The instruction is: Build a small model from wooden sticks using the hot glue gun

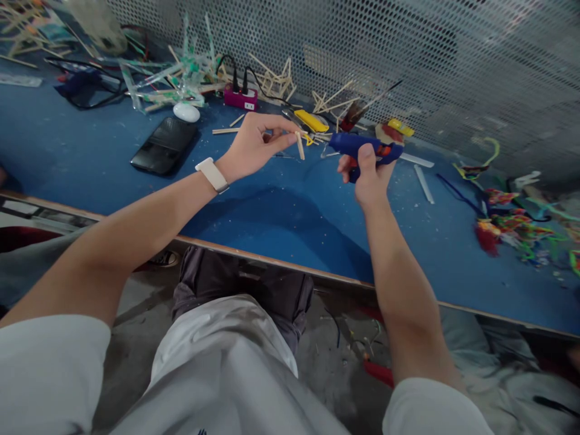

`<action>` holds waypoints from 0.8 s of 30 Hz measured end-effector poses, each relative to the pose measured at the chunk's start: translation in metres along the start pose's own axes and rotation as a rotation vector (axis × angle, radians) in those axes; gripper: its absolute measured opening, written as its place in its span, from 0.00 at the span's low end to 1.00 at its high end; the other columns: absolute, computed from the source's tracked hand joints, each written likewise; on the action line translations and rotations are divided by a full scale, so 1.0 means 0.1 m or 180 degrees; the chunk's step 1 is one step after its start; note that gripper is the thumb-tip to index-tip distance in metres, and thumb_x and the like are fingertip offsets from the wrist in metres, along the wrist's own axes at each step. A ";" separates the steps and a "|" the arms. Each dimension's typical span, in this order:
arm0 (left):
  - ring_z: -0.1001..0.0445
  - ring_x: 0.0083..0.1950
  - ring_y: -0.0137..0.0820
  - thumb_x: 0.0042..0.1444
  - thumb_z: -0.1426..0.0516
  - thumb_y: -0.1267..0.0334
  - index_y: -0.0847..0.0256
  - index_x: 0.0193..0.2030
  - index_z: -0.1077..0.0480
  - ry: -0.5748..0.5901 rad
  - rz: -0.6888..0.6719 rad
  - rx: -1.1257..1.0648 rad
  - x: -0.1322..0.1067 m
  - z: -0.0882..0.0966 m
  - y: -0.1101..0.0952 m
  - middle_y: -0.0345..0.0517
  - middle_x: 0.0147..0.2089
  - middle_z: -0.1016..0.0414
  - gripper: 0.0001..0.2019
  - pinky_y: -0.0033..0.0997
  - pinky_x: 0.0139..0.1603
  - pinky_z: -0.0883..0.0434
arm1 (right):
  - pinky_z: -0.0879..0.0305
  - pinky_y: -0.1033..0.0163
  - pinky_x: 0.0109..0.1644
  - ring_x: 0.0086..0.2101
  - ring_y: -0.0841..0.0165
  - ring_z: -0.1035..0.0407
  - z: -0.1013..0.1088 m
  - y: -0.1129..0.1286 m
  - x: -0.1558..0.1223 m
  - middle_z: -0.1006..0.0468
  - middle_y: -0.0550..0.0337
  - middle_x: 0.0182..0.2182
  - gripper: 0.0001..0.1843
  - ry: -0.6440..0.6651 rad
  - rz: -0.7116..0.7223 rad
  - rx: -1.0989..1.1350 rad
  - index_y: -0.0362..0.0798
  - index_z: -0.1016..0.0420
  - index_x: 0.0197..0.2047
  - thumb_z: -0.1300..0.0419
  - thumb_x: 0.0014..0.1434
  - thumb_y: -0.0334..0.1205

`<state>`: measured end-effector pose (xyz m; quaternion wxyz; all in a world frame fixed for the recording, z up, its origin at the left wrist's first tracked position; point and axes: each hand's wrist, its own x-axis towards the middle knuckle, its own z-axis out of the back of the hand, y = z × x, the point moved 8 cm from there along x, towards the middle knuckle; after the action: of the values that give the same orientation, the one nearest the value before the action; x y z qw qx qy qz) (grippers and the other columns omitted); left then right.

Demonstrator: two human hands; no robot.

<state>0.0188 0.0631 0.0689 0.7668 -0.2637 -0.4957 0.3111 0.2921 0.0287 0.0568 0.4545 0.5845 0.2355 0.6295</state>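
Note:
My right hand [369,172] is wrapped round the handle of a blue hot glue gun [362,145], whose nozzle points left. Pinched between the fingertips of my left hand [260,142] is a small piece made of short wooden sticks [299,146]. The nozzle is close to this stick piece; whether they touch I cannot tell. Something small and yellow [309,139] shows between the sticks and the nozzle. Just behind lies a yellow-handled tool [312,121] on the blue table [272,223].
A black phone [164,145] and a white rounded object [186,112] lie to the left. Behind them are a purple power strip [240,97] with plugs and a tangle of sticks and clear plastic [181,78]. Colourful scraps [512,217] lie right. A perforated metal panel [362,48] borders the back.

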 end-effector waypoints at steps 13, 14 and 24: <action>0.20 0.38 0.41 0.73 0.36 0.53 0.54 0.46 0.11 0.0284 -0.0325 0.1085 -0.05 -0.06 0.00 0.49 0.32 0.21 0.12 0.43 0.48 0.20 | 0.29 0.58 0.23 0.19 0.70 0.30 0.35 -0.56 0.20 0.13 0.54 0.31 0.45 0.0939 -0.0794 -0.0518 0.53 0.20 0.33 0.30 0.53 0.92; 0.19 0.38 0.40 0.74 0.37 0.55 0.55 0.46 0.11 0.0306 -0.0367 0.1202 -0.05 -0.07 -0.02 0.49 0.32 0.20 0.12 0.43 0.48 0.20 | 0.27 0.56 0.25 0.20 0.69 0.29 0.39 -0.58 0.20 0.11 0.52 0.33 0.44 0.0910 -0.0822 -0.0632 0.53 0.19 0.33 0.29 0.54 0.91; 0.20 0.38 0.38 0.73 0.34 0.58 0.56 0.46 0.11 0.0329 -0.0298 0.1032 -0.07 -0.09 -0.01 0.47 0.31 0.22 0.09 0.40 0.48 0.23 | 0.16 0.44 0.37 0.26 0.58 0.23 0.73 -0.78 0.23 0.16 0.50 0.27 0.47 0.1024 -0.1079 -0.1360 0.52 0.13 0.35 0.28 0.50 0.92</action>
<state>0.0250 0.0567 0.0625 0.8374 -0.1289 -0.4106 0.3370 0.3871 0.0682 0.0194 0.6223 0.3212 0.2609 0.6644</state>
